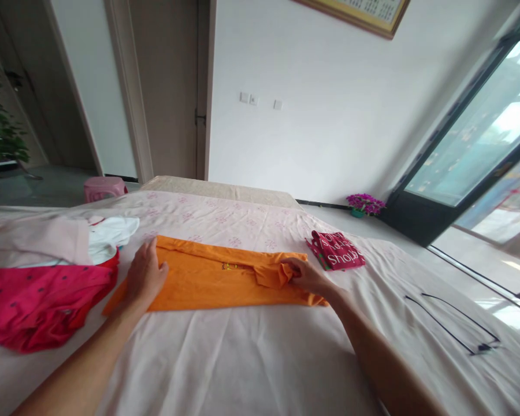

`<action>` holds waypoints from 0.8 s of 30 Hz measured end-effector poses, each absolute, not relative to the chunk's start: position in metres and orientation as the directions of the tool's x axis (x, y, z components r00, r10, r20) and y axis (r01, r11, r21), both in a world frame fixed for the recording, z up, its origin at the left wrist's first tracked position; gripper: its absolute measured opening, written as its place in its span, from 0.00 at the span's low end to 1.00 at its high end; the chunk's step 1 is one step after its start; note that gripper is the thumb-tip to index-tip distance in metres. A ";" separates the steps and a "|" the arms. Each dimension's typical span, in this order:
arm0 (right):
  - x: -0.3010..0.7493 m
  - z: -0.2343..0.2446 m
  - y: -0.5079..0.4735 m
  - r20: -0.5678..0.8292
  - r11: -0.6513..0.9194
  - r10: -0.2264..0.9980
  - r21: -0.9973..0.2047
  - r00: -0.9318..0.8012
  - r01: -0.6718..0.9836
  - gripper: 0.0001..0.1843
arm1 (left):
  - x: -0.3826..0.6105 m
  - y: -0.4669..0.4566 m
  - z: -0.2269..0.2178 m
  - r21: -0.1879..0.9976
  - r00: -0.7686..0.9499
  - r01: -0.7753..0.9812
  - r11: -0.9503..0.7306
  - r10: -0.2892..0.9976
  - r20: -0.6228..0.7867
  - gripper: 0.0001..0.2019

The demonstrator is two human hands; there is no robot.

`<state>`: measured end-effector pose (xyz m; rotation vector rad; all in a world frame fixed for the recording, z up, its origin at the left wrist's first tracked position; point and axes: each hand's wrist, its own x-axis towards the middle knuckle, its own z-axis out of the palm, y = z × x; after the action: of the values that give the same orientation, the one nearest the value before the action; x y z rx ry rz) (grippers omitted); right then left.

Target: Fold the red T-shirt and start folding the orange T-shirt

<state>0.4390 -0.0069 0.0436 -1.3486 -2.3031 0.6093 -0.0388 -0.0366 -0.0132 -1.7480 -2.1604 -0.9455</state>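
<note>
An orange T-shirt [199,280] lies sideways across the bed in a long folded strip, with a small print near its middle. My left hand [146,274] rests on its left end, thumb spread away from the fingers, fingertips by the far edge. Near the other end, my right hand [303,276] pinches a bunched flap of the orange cloth, apparently a sleeve. Just beyond my right hand sits a folded dark red garment [338,251] with white lettering. Left of my left hand is a loose pile with a pink dotted garment [39,294] and a white one [108,237].
Eyeglasses [481,346] lie on the pale bed sheet [251,358] at the right. Past the bed stand a pink stool [105,188], a pot of purple flowers [364,205] and a leafy plant [0,121]. A glass door [472,133] is on the right.
</note>
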 end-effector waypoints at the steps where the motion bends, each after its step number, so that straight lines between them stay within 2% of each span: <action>1: 0.437 0.040 -0.009 0.163 0.468 0.876 -0.518 -0.455 0.716 0.34 | -0.039 -0.036 -0.014 0.345 -0.281 0.933 0.098 0.798 0.533 0.34; 3: 0.431 0.038 -0.013 0.241 0.519 0.854 -0.456 -0.461 0.723 0.31 | -0.040 -0.034 -0.013 0.313 -0.267 0.944 0.105 0.799 0.538 0.34; 5: 0.427 0.037 -0.015 0.286 0.548 0.837 -0.428 -0.467 0.719 0.21 | -0.045 -0.031 -0.011 0.259 -0.227 0.961 0.096 0.807 0.545 0.31; 8: 0.429 0.036 -0.016 0.288 0.505 0.863 -0.492 -0.414 0.710 0.03 | -0.060 -0.022 -0.007 0.149 -0.125 0.988 0.050 0.823 0.554 0.26; 9: 0.432 0.035 -0.016 0.280 0.470 0.883 -0.547 -0.377 0.693 0.02 | -0.067 -0.019 -0.006 0.110 -0.093 0.993 0.038 0.826 0.556 0.23; 13: 0.444 0.034 -0.019 0.211 0.301 0.948 -0.839 -0.239 0.453 0.09 | -0.092 -0.004 -0.004 -0.031 0.049 0.999 -0.039 0.848 0.527 0.13; 15: 0.445 0.036 -0.022 0.182 0.235 0.965 -0.919 -0.190 0.317 0.16 | -0.099 0.001 -0.003 -0.056 0.089 0.996 -0.070 0.863 0.498 0.11; 17: 0.444 0.037 -0.024 0.175 0.206 0.973 -0.951 -0.147 0.229 0.21 | -0.102 0.003 -0.001 -0.062 0.091 0.996 -0.070 0.871 0.483 0.11; 20: 0.441 0.039 -0.025 0.182 0.195 0.978 -0.971 -0.101 0.140 0.22 | -0.102 0.001 0.002 -0.067 0.081 0.996 -0.055 0.868 0.491 0.12; 24: 0.442 0.036 -0.023 0.226 0.235 0.972 -0.952 -0.069 0.194 0.18 | -0.101 -0.006 0.006 -0.030 0.077 0.997 -0.071 0.909 0.409 0.19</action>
<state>0.4419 -0.0228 0.0364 -1.1531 -1.4916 0.9630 -0.1011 -0.0061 0.0060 -2.0580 -1.9048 -0.4097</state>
